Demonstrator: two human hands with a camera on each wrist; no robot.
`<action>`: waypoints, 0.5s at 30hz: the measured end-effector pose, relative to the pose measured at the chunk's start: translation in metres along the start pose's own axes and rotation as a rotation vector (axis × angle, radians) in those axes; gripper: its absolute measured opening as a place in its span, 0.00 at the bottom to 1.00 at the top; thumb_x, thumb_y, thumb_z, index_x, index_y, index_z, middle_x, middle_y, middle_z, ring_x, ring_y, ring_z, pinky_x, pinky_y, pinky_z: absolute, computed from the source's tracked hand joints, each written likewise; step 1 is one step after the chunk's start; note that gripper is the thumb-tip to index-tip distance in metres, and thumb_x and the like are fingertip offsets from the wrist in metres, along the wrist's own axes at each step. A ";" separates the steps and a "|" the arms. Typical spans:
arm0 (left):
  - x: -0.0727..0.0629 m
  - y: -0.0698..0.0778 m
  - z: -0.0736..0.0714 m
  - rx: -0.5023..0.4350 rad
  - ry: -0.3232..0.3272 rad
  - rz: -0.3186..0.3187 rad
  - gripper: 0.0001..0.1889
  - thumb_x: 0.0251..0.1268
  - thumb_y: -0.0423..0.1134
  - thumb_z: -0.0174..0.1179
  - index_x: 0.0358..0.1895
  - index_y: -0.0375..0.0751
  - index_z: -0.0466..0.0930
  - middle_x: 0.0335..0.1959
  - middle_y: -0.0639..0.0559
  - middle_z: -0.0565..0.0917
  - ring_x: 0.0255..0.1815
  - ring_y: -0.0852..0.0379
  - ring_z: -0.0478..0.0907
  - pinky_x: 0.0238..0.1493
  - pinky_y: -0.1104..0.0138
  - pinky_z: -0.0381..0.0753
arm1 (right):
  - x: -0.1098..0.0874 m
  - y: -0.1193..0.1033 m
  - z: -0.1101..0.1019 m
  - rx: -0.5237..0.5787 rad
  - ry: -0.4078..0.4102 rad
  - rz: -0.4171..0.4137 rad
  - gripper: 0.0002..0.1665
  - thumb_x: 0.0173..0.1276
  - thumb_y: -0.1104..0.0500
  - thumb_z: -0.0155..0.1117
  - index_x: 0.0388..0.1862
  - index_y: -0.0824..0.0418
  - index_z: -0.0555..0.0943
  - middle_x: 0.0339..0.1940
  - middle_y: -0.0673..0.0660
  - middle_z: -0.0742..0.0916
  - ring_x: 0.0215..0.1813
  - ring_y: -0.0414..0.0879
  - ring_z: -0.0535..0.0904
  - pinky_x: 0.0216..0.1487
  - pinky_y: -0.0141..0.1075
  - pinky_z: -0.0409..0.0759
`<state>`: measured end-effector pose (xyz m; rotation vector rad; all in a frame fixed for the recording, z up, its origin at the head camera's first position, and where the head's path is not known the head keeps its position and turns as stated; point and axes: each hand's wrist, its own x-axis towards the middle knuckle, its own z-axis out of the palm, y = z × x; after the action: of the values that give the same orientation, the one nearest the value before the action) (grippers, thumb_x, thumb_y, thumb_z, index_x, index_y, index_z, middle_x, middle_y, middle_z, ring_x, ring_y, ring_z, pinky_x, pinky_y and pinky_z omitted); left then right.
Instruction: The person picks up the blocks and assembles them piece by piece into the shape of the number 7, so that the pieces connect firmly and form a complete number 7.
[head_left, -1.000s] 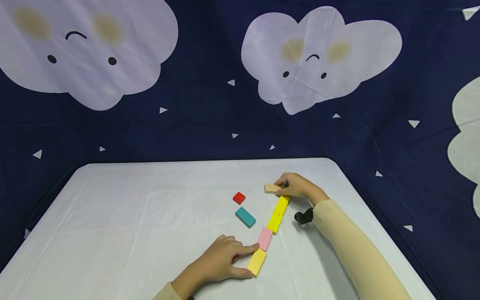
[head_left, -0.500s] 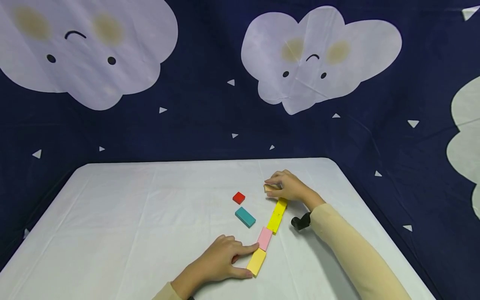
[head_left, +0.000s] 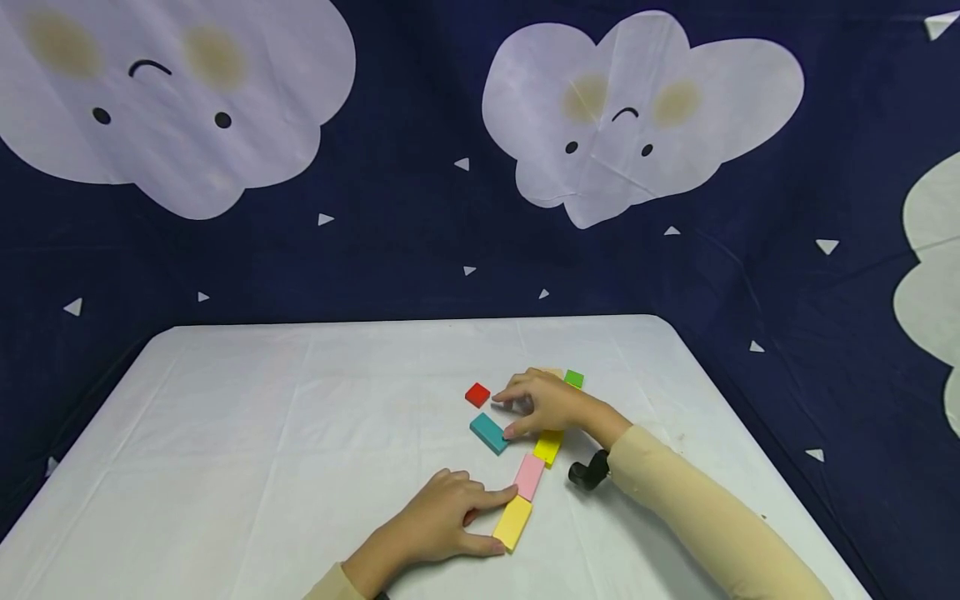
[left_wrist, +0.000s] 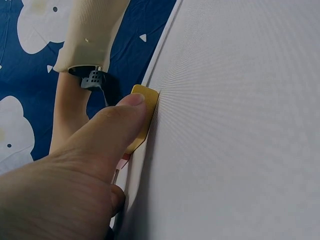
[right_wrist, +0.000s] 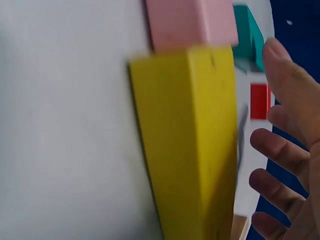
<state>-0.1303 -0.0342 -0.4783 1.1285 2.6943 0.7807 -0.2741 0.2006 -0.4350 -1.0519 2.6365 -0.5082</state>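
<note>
In the head view, my left hand (head_left: pixel 446 521) rests on the white cloth beside a pale yellow block (head_left: pixel 512 525). Its outstretched thumb touches that block's near end. The index fingertip meets the left edge, where a pink block (head_left: pixel 530 477) joins on. Beyond the pink one, a bright yellow piece (head_left: pixel 549 447) continues the slanting row, partly under my right hand (head_left: pixel 553 406). The right fingers are spread and loosely bent, holding nothing. Its thumb tip is at the teal block (head_left: pixel 489 433); contact cannot be told. Its fingertips are near a red block (head_left: pixel 477 395).
Behind the right hand lie a green block (head_left: pixel 574 378) and a mostly hidden tan block (head_left: pixel 553 372). A black wrist camera (head_left: pixel 588 472) hangs below the right sleeve. The white table (head_left: pixel 262 433) meets a dark blue cloud-patterned curtain (head_left: pixel 405 250).
My right hand let go of the tan block at the far end and moved left and nearer, toward the teal block. The green block came into sight. My left hand stayed put.
</note>
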 end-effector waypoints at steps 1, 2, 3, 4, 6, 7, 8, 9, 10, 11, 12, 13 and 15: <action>0.000 0.000 0.000 0.002 0.001 0.002 0.35 0.56 0.69 0.62 0.69 0.69 0.71 0.18 0.68 0.64 0.24 0.70 0.56 0.37 0.73 0.58 | 0.000 -0.002 0.002 -0.008 -0.009 -0.007 0.36 0.54 0.34 0.74 0.61 0.45 0.83 0.47 0.41 0.85 0.48 0.42 0.73 0.48 0.35 0.69; 0.000 0.000 0.000 0.005 0.004 0.004 0.35 0.57 0.69 0.62 0.69 0.69 0.71 0.18 0.68 0.64 0.24 0.70 0.56 0.37 0.73 0.58 | 0.000 -0.005 0.003 -0.014 -0.017 -0.012 0.36 0.53 0.34 0.74 0.61 0.45 0.83 0.47 0.41 0.84 0.48 0.42 0.73 0.49 0.35 0.70; 0.000 0.000 0.000 0.007 0.006 0.007 0.35 0.57 0.69 0.62 0.69 0.69 0.71 0.18 0.68 0.64 0.24 0.70 0.57 0.37 0.73 0.58 | 0.000 -0.007 0.005 -0.018 -0.027 -0.015 0.37 0.53 0.33 0.74 0.61 0.44 0.82 0.48 0.40 0.84 0.48 0.41 0.73 0.50 0.35 0.71; 0.000 0.000 0.000 0.007 0.008 0.009 0.35 0.57 0.69 0.62 0.69 0.69 0.71 0.18 0.68 0.64 0.24 0.70 0.57 0.37 0.73 0.58 | 0.001 -0.008 0.006 -0.021 -0.034 -0.017 0.37 0.52 0.33 0.74 0.61 0.44 0.82 0.49 0.39 0.84 0.49 0.40 0.73 0.51 0.35 0.71; 0.000 0.000 0.000 0.008 0.010 0.013 0.35 0.57 0.69 0.62 0.69 0.68 0.71 0.18 0.68 0.64 0.24 0.70 0.57 0.37 0.73 0.58 | 0.001 -0.011 0.009 -0.029 -0.045 -0.022 0.38 0.51 0.31 0.74 0.61 0.43 0.82 0.50 0.38 0.83 0.50 0.38 0.73 0.53 0.35 0.72; 0.000 0.000 0.000 0.009 0.011 0.015 0.35 0.57 0.69 0.62 0.69 0.68 0.71 0.18 0.68 0.64 0.24 0.70 0.57 0.37 0.73 0.58 | 0.001 -0.012 0.010 -0.030 -0.047 -0.025 0.38 0.51 0.30 0.73 0.61 0.42 0.82 0.51 0.38 0.83 0.50 0.37 0.73 0.54 0.35 0.72; 0.000 0.000 0.000 0.012 0.012 0.017 0.35 0.57 0.69 0.62 0.69 0.68 0.71 0.18 0.68 0.63 0.24 0.70 0.57 0.37 0.73 0.58 | 0.001 -0.012 0.011 -0.032 -0.050 -0.026 0.38 0.51 0.30 0.73 0.61 0.42 0.82 0.51 0.37 0.83 0.50 0.37 0.72 0.54 0.35 0.72; -0.001 0.000 0.000 0.013 0.012 0.018 0.35 0.57 0.69 0.62 0.69 0.68 0.71 0.18 0.68 0.63 0.24 0.70 0.57 0.37 0.73 0.58 | 0.001 -0.013 0.011 -0.033 -0.052 -0.027 0.38 0.52 0.31 0.73 0.61 0.42 0.82 0.51 0.37 0.83 0.50 0.37 0.72 0.54 0.35 0.72; 0.000 0.000 0.000 0.015 0.011 0.017 0.35 0.57 0.69 0.62 0.69 0.68 0.71 0.18 0.68 0.63 0.24 0.70 0.57 0.37 0.73 0.58 | 0.001 -0.014 0.011 -0.032 -0.056 -0.027 0.37 0.53 0.32 0.73 0.61 0.42 0.82 0.51 0.37 0.83 0.50 0.37 0.72 0.55 0.35 0.72; 0.000 0.000 0.000 0.015 0.011 0.016 0.35 0.57 0.69 0.62 0.69 0.68 0.71 0.18 0.68 0.63 0.24 0.70 0.56 0.37 0.73 0.58 | 0.000 -0.014 0.011 -0.031 -0.060 -0.025 0.35 0.55 0.34 0.74 0.61 0.42 0.82 0.50 0.37 0.83 0.50 0.37 0.72 0.54 0.35 0.73; 0.000 0.000 0.000 0.014 0.009 0.014 0.35 0.57 0.69 0.62 0.69 0.68 0.71 0.18 0.68 0.63 0.24 0.70 0.57 0.37 0.73 0.58 | 0.000 -0.015 0.010 -0.027 -0.066 -0.019 0.33 0.56 0.36 0.74 0.61 0.42 0.82 0.50 0.37 0.83 0.50 0.37 0.73 0.54 0.36 0.73; 0.000 0.000 0.000 0.011 0.008 0.012 0.35 0.56 0.69 0.62 0.69 0.69 0.71 0.18 0.68 0.63 0.24 0.70 0.57 0.37 0.73 0.58 | 0.000 -0.015 0.009 -0.026 -0.073 -0.012 0.30 0.58 0.39 0.73 0.61 0.42 0.82 0.50 0.37 0.83 0.50 0.37 0.73 0.54 0.36 0.73; 0.000 0.000 0.000 0.003 0.004 0.005 0.35 0.56 0.69 0.62 0.69 0.69 0.71 0.18 0.68 0.64 0.24 0.70 0.57 0.36 0.72 0.58 | 0.000 -0.016 0.008 -0.027 -0.083 0.001 0.27 0.61 0.44 0.72 0.60 0.42 0.82 0.49 0.38 0.83 0.50 0.37 0.73 0.54 0.35 0.74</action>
<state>-0.1300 -0.0340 -0.4779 1.1355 2.6985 0.7808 -0.2616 0.1882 -0.4353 -1.0558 2.5785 -0.4212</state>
